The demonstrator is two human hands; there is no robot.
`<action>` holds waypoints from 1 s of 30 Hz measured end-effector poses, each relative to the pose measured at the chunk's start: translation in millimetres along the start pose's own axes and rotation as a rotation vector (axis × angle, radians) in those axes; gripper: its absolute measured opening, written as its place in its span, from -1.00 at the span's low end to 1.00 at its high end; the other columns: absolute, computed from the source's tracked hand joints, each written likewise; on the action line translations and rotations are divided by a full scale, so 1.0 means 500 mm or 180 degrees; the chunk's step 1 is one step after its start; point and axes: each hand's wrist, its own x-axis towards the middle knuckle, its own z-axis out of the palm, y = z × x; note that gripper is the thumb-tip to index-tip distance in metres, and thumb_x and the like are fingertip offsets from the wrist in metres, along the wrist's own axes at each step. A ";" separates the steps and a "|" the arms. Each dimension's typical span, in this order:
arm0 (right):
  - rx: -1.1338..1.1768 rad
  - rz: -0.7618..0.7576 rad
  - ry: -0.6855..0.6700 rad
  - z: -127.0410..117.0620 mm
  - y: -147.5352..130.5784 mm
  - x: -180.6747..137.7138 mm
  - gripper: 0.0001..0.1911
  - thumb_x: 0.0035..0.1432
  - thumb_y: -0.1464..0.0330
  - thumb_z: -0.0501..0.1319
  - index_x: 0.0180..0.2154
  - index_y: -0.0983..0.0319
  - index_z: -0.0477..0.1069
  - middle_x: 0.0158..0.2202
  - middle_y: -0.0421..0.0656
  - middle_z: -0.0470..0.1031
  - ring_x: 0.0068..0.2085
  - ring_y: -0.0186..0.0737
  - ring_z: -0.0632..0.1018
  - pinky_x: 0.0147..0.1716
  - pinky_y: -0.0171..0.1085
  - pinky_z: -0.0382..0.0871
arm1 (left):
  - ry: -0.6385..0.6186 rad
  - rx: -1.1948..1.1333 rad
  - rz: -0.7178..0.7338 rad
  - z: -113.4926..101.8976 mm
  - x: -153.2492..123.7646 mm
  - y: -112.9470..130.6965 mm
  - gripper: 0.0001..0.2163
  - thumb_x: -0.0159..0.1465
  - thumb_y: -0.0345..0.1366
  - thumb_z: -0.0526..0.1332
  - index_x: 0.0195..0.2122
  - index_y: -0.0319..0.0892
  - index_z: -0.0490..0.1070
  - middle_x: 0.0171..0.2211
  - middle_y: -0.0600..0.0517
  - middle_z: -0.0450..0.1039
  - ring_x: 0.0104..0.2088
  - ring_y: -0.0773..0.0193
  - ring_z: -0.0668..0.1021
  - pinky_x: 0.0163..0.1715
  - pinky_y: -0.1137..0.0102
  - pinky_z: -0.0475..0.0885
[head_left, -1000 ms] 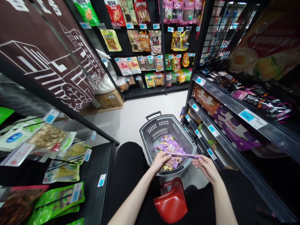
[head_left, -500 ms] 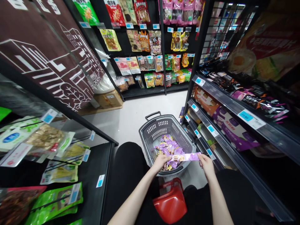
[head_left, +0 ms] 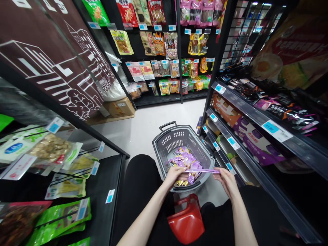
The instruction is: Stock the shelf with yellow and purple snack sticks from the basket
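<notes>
My left hand (head_left: 176,175) and my right hand (head_left: 226,178) pinch opposite ends of a long, flat purple strip (head_left: 201,170), seen edge-on as a thin line. It looks like packaging film or a string of joined wrappers; its exact kind I cannot make out. Both hands are closed on it, and it is stretched level over the near part of a grey plastic shopping basket (head_left: 160,145). Inside the basket lies a heap of small purple snack packets (head_left: 185,158) with some yellow on them. My fingers hide the strip's very ends.
A red glossy object (head_left: 186,222) sits between my knees. Shelves with dark and purple packets (head_left: 271,106) rise close on the right. Hanging snack bags (head_left: 51,147) crowd the left, by a cardboard box (head_left: 119,108). A snack rack (head_left: 159,100) stands across the pale floor (head_left: 146,126).
The purple strip has turned from showing its printed face to edge-on. My right hand has rotated, its fingers more spread behind the pinch. The view has shifted slightly.
</notes>
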 end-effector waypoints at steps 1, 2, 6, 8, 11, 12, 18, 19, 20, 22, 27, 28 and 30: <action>-0.0005 -0.0017 0.0001 0.001 -0.001 -0.001 -0.63 -0.22 0.17 0.36 -0.36 0.28 0.49 -0.47 -0.12 0.52 -0.47 -0.20 0.53 -0.44 -0.24 0.44 | 0.0019 -0.0020 0.0044 0.000 -0.001 0.001 -0.68 -0.10 -0.24 0.36 -0.34 -0.30 0.47 -0.49 -0.02 0.53 -0.45 0.19 0.56 -0.37 0.29 0.49; -0.0021 -0.0047 0.0009 0.002 -0.001 -0.002 -0.62 -0.23 0.21 0.37 -0.32 0.26 0.48 -0.43 -0.14 0.52 -0.46 -0.20 0.53 -0.47 -0.25 0.44 | 0.0041 -0.0051 0.0094 0.000 -0.002 0.002 -0.67 -0.12 -0.29 0.37 -0.31 -0.29 0.47 -0.49 0.01 0.52 -0.46 0.21 0.55 -0.38 0.29 0.49; -0.0218 -0.0232 0.0037 -0.005 0.009 0.003 -0.52 -0.20 0.27 0.36 -0.15 0.21 0.40 -0.40 -0.17 0.50 -0.51 -0.27 0.50 -0.65 -0.37 0.30 | 0.0111 -0.0090 0.0299 -0.002 0.000 0.000 -0.61 -0.15 -0.35 0.38 -0.24 -0.26 0.44 -0.57 0.10 0.47 -0.55 0.31 0.51 -0.52 0.39 0.48; -0.0327 -0.0307 0.0043 -0.010 0.015 0.007 -0.58 -0.19 0.27 0.36 -0.21 0.24 0.42 -0.47 -0.18 0.49 -0.58 -0.32 0.45 -0.70 -0.40 0.21 | 0.0134 0.0048 0.0316 -0.004 0.002 -0.002 -0.63 -0.15 -0.31 0.38 -0.28 -0.28 0.45 -0.58 0.09 0.47 -0.57 0.31 0.51 -0.61 0.46 0.44; -0.0277 -0.0286 0.0066 -0.012 0.018 0.010 -0.67 -0.20 0.26 0.37 -0.33 0.26 0.45 -0.50 -0.18 0.49 -0.54 -0.29 0.48 -0.61 -0.36 0.30 | 0.0086 -0.0015 0.0245 -0.005 0.003 -0.003 -0.65 -0.16 -0.25 0.39 -0.34 -0.30 0.48 -0.55 0.04 0.49 -0.50 0.23 0.55 -0.54 0.41 0.46; -0.0213 -0.0258 0.0057 -0.011 0.017 0.010 -0.68 -0.19 0.25 0.36 -0.34 0.25 0.45 -0.48 -0.17 0.50 -0.50 -0.26 0.50 -0.53 -0.32 0.36 | 0.0053 -0.0143 0.0213 -0.004 0.003 -0.003 -0.66 -0.17 -0.24 0.40 -0.36 -0.30 0.48 -0.54 0.02 0.50 -0.47 0.20 0.56 -0.46 0.36 0.48; -0.0210 -0.0427 -0.0003 -0.006 0.019 0.005 -0.75 -0.12 0.22 0.31 -0.40 0.24 0.48 -0.28 -0.08 0.52 -0.27 -0.14 0.52 -0.20 -0.16 0.38 | -0.0029 -0.0555 0.0136 -0.003 0.001 -0.001 -0.74 -0.14 -0.30 0.37 -0.42 -0.32 0.50 -0.42 -0.08 0.55 -0.35 0.15 0.56 -0.17 0.26 0.42; -0.0325 -0.0480 0.0022 -0.008 0.022 0.006 -0.77 -0.12 0.23 0.32 -0.41 0.24 0.48 -0.24 -0.07 0.51 -0.22 -0.11 0.51 -0.17 -0.14 0.36 | -0.0013 -0.0433 0.0179 -0.004 0.002 -0.002 -0.77 -0.15 -0.35 0.35 -0.42 -0.31 0.51 -0.37 -0.09 0.55 -0.31 0.14 0.56 -0.16 0.27 0.41; -0.0459 -0.0551 0.0043 -0.010 0.026 0.008 -0.79 -0.12 0.25 0.31 -0.41 0.24 0.48 -0.20 -0.06 0.50 -0.17 -0.08 0.49 -0.14 -0.13 0.34 | 0.0028 -0.0165 0.0262 -0.006 0.004 -0.002 -0.77 -0.15 -0.39 0.33 -0.41 -0.29 0.51 -0.32 -0.08 0.54 -0.27 0.13 0.55 -0.16 0.28 0.40; -0.0742 -0.0750 0.0080 -0.016 0.036 0.022 -0.82 -0.13 0.29 0.30 -0.40 0.23 0.49 -0.12 -0.04 0.45 -0.05 -0.04 0.42 -0.06 -0.10 0.28 | 0.0158 0.0616 0.0453 -0.008 0.010 -0.003 -0.74 -0.18 -0.46 0.28 -0.38 -0.27 0.52 -0.27 -0.06 0.53 -0.22 0.12 0.53 -0.16 0.30 0.39; -0.1387 -0.1045 0.0230 0.001 0.066 0.098 -0.84 -0.17 0.39 0.23 -0.42 0.22 0.50 -0.09 -0.03 0.41 -0.03 0.01 0.39 -0.05 -0.03 0.26 | 0.0250 0.1695 0.0614 -0.006 0.022 -0.012 -0.61 -0.25 -0.52 0.24 -0.31 -0.26 0.51 -0.30 -0.07 0.53 -0.24 0.06 0.52 -0.16 0.27 0.35; -0.1623 -0.1053 0.0282 0.011 0.064 0.111 -0.82 -0.17 0.42 0.21 -0.41 0.21 0.50 -0.09 -0.03 0.41 -0.03 0.02 0.38 -0.04 0.00 0.24 | 0.0256 0.1895 0.0627 -0.008 0.022 -0.018 -0.60 -0.23 -0.50 0.24 -0.27 -0.24 0.49 -0.26 -0.08 0.52 -0.21 0.05 0.51 -0.14 0.27 0.34; -0.2263 -0.1094 0.0456 0.034 0.040 0.128 -0.71 -0.19 0.51 0.17 -0.34 0.18 0.50 -0.02 -0.07 0.37 0.04 0.03 0.32 0.04 0.03 0.12 | 0.0331 0.2601 0.0601 -0.021 0.023 -0.034 -0.54 -0.14 -0.42 0.20 -0.13 -0.20 0.42 -0.14 -0.10 0.48 -0.14 0.07 0.50 -0.11 0.31 0.32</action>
